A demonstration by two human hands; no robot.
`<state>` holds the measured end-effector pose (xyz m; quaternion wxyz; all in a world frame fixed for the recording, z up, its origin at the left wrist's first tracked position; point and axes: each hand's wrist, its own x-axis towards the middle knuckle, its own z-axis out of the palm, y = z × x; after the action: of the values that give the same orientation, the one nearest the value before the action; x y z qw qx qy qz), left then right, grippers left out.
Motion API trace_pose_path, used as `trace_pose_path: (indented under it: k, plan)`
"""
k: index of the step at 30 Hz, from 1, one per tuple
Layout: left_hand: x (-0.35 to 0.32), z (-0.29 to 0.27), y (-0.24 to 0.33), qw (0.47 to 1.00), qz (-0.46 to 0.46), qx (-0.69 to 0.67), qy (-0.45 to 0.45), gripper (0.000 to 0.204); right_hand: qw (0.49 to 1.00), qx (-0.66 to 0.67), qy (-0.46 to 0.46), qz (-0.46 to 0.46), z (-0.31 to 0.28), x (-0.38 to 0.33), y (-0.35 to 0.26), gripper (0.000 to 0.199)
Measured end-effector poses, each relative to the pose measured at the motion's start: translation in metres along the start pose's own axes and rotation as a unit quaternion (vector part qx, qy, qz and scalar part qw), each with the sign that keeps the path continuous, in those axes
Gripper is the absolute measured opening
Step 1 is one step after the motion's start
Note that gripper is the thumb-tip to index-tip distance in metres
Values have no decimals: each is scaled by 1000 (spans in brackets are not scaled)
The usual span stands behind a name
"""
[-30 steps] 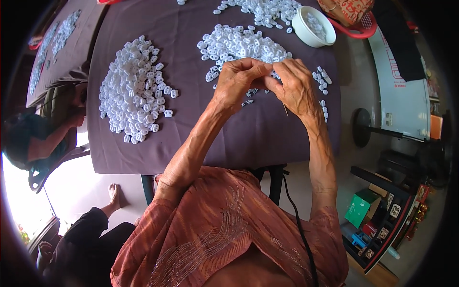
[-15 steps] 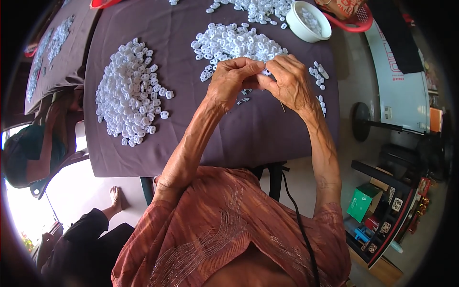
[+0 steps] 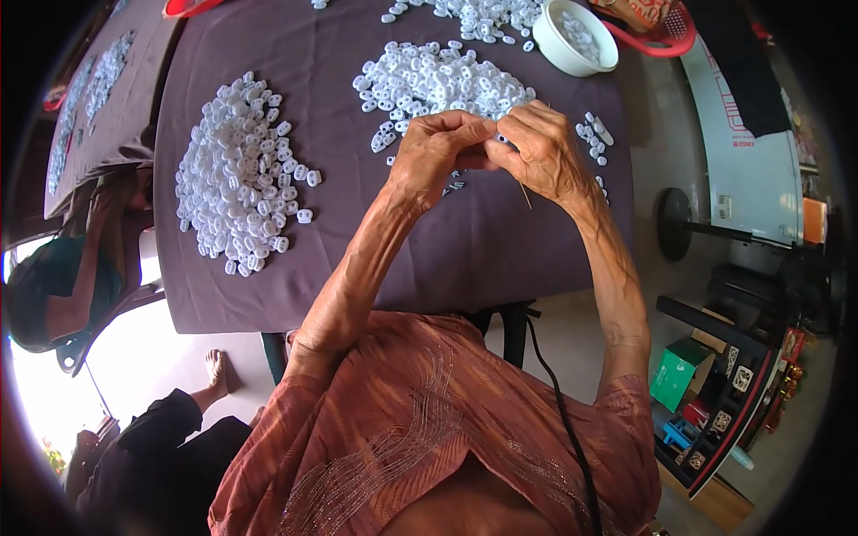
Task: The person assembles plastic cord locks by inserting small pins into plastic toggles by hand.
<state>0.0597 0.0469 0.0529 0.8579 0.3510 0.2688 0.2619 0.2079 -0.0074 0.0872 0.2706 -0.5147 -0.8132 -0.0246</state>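
My left hand (image 3: pixel 431 154) and my right hand (image 3: pixel 542 154) meet above the near edge of a pile of small white two-holed plastic pieces (image 3: pixel 447 79). The right thumb and fingers pinch one such white piece (image 3: pixel 503 139), mostly hidden by the fingers. Closed in a pinch, the left thumb and forefinger touch the right fingertips; what they hold is hidden. A thin tan stick (image 3: pixel 525 195) pokes out below the right palm. Under the hands lie several tiny dark metallic bits (image 3: pixel 455 186).
A large pile of white pieces (image 3: pixel 234 170) lies at left, another (image 3: pixel 496 16) at the far side. Behind right stand a white bowl (image 3: pixel 576 40) and a red basket (image 3: pixel 675 36). A few pieces (image 3: pixel 592 138) lie right of my hand. Another person (image 3: pixel 67 286) sits at left.
Both hands stay together in nearly the same place. My right forearm has shifted slightly outward, and the thin stick's tip has moved a little to the left.
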Motion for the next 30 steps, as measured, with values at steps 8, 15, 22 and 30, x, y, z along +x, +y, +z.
trace_pose_path:
  k: [8,15,22,30]
  plan:
    - [4,-9,0,999,-7,-36,19,15,998,-5,9,54,2,-1,-1,25]
    - [6,-19,2,998,-18,-61,28,16,955,134,-19,264,-2,-13,-3,22]
    - [-25,-54,54,958,183,165,149,19,945,164,-36,282,12,-28,-13,13]
    - [-90,-146,60,604,290,667,325,12,944,174,-127,250,46,-47,-20,11]
